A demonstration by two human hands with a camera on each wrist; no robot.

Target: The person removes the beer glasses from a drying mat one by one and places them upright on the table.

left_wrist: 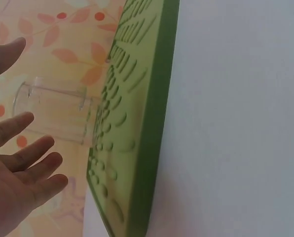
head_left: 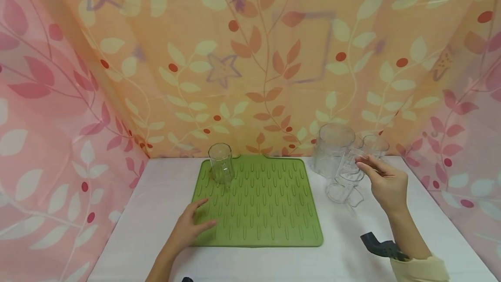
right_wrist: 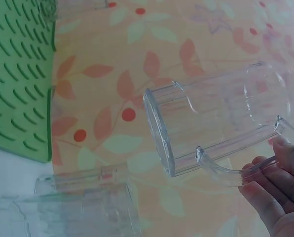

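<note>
My right hand (head_left: 389, 184) grips a clear glass mug (right_wrist: 211, 118) by its handle, with thumb and fingers curled round it in the right wrist view. That mug is tilted and held up over the right part of the table, overlapping other glassware in the head view. My left hand (head_left: 192, 225) is over the front left part of a green mat (head_left: 258, 229), fingers spread and nothing in them. A second clear glass mug (head_left: 221, 164) stands at the mat's back left corner, its handle towards the front; the left wrist view shows this mug (left_wrist: 53, 111) beyond my fingers.
Right of the mat stand a large clear glass vessel (head_left: 328, 156), another glass (head_left: 377, 142) behind my right hand, and a glass with a handle (head_left: 337, 193) in front. A patterned curtain (head_left: 250, 77) rises behind the white table (head_left: 156, 195) and along both sides.
</note>
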